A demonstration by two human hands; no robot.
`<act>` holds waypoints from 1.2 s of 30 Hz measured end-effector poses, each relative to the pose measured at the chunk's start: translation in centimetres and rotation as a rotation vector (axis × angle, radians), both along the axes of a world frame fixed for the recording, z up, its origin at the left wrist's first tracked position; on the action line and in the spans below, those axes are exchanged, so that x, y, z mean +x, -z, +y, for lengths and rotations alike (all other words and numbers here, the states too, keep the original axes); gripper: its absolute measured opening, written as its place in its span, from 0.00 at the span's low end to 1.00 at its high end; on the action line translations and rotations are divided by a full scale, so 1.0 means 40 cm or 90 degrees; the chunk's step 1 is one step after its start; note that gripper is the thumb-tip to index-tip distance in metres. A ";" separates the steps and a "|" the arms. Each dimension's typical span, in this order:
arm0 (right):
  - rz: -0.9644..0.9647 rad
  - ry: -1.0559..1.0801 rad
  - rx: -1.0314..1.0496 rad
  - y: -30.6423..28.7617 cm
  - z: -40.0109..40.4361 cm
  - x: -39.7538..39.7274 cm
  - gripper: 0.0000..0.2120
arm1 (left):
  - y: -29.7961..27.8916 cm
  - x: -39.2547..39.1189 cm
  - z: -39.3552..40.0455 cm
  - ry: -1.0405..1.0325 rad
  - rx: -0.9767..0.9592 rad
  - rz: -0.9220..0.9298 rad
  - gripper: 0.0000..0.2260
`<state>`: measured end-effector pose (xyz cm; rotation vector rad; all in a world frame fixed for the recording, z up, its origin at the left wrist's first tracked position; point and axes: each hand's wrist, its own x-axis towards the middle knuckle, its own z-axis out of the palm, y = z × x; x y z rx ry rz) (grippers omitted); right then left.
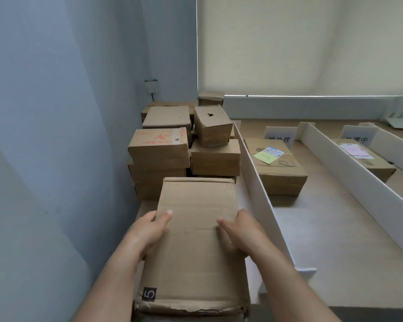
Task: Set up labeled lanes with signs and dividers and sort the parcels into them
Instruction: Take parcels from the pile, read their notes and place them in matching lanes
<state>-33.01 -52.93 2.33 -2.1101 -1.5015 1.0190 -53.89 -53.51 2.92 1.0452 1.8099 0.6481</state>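
A brown cardboard parcel (196, 247) with a black "5" mark at its near corner lies in front of me. My left hand (147, 231) grips its left side with the thumb on top. My right hand (240, 231) grips its right side the same way. Behind it stands a pile of several brown parcels (184, 147) against the wall. A white divider (258, 189) runs along the right of the held parcel. Beyond it, one parcel (277, 170) with a yellow note lies before a white sign (280, 135). Another parcel (368, 163) lies before a second sign (357, 135).
A second white divider (358, 173) separates the two lanes, and a third (396, 149) stands at the far right. The wooden tabletop (323, 228) shows bare between dividers. A blue-grey wall (56, 135) closes the left side. A blind (300, 43) covers the window behind.
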 end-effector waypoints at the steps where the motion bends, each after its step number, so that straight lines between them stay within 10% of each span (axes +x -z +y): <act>1: 0.037 -0.002 0.042 -0.011 -0.010 -0.004 0.23 | -0.009 -0.009 -0.014 -0.029 0.029 -0.042 0.23; 10: 0.391 0.070 0.190 -0.065 -0.094 -0.035 0.23 | -0.057 -0.072 -0.141 -0.187 0.220 -0.245 0.26; 18: 0.239 0.056 0.206 -0.094 -0.119 -0.068 0.20 | -0.091 -0.084 -0.157 -0.068 0.168 -0.203 0.15; 27: 0.338 0.085 0.170 -0.049 -0.175 -0.094 0.06 | -0.034 -0.153 -0.186 -0.070 0.217 -0.291 0.08; 36: 0.339 0.139 0.192 -0.033 -0.213 -0.103 0.22 | -0.026 -0.164 -0.204 -0.087 0.079 -0.287 0.43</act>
